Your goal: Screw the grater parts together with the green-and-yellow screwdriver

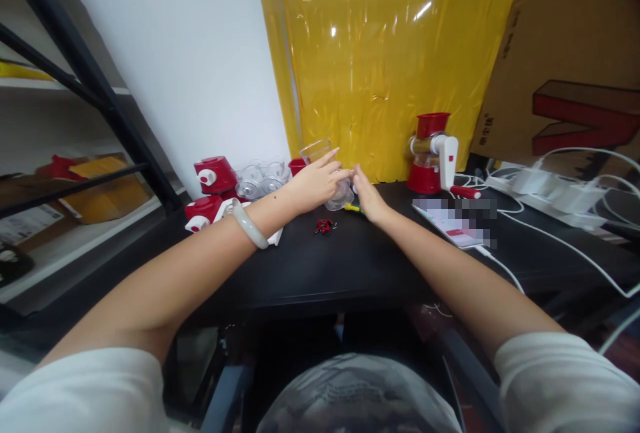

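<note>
My left hand (317,186) reaches to the back of the black table, fingers stretched out and apart. Just behind it a clear plastic hopper-like part (316,148) rises beside a red part (297,166). My right hand (369,196) is on edge with its fingers extended, the tips close to those of the left. Between and below the hands lies a clear round plastic part (339,199); whether either hand touches it is hidden. A yellow-and-green handle (353,207) lies beside my right hand. Small red and black pieces (324,226) lie in front.
Red bases with white knobs (215,175) and clear cups (260,181) stand at left. An assembled red-and-white drum grater (431,153) stands at right, behind a phone (447,225) on a white cable. A power strip (550,196), cables and a cardboard box (565,53) lie further right.
</note>
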Action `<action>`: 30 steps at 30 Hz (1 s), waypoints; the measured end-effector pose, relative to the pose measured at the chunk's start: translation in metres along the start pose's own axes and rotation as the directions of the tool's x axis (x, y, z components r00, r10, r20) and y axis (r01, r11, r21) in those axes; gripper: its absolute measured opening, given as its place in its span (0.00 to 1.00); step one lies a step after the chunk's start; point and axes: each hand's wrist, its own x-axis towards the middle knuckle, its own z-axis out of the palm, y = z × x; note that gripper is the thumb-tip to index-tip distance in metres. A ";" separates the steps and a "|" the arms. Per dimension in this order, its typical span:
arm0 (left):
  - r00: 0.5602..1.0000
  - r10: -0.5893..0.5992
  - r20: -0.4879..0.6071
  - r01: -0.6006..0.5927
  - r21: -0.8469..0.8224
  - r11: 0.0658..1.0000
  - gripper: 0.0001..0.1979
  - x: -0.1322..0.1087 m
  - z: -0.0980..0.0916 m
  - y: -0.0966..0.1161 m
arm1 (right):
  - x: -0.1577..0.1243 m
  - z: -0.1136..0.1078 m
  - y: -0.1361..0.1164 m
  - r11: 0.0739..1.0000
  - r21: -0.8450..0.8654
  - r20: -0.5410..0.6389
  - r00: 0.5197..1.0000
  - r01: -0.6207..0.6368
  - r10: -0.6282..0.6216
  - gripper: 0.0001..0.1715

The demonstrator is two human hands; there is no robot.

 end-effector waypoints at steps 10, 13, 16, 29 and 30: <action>0.998 -0.006 0.060 0.012 -0.102 0.995 0.19 0.002 -0.002 0.002 | -0.004 0.008 -0.003 0.998 0.041 0.079 0.996 0.046 -0.049 0.48; 0.997 -0.020 0.075 0.025 -0.065 0.998 0.19 0.000 -0.002 0.001 | -0.003 0.005 0.003 0.997 0.021 0.002 0.998 -0.069 0.069 0.52; 0.998 -0.033 0.050 0.034 -0.006 0.999 0.17 -0.007 0.000 -0.005 | -0.002 -0.001 0.011 0.995 -0.015 0.002 0.995 -0.097 0.097 0.61; 0.802 -0.462 -0.377 0.400 -0.235 0.886 0.03 -0.056 0.029 -0.033 | -0.034 0.023 -0.016 0.956 -0.249 0.181 0.977 0.154 -0.110 0.65; 0.760 -0.509 -0.403 0.432 -0.272 0.860 0.02 -0.059 0.029 -0.034 | -0.038 0.025 -0.022 0.936 -0.259 0.265 0.949 0.238 -0.168 0.65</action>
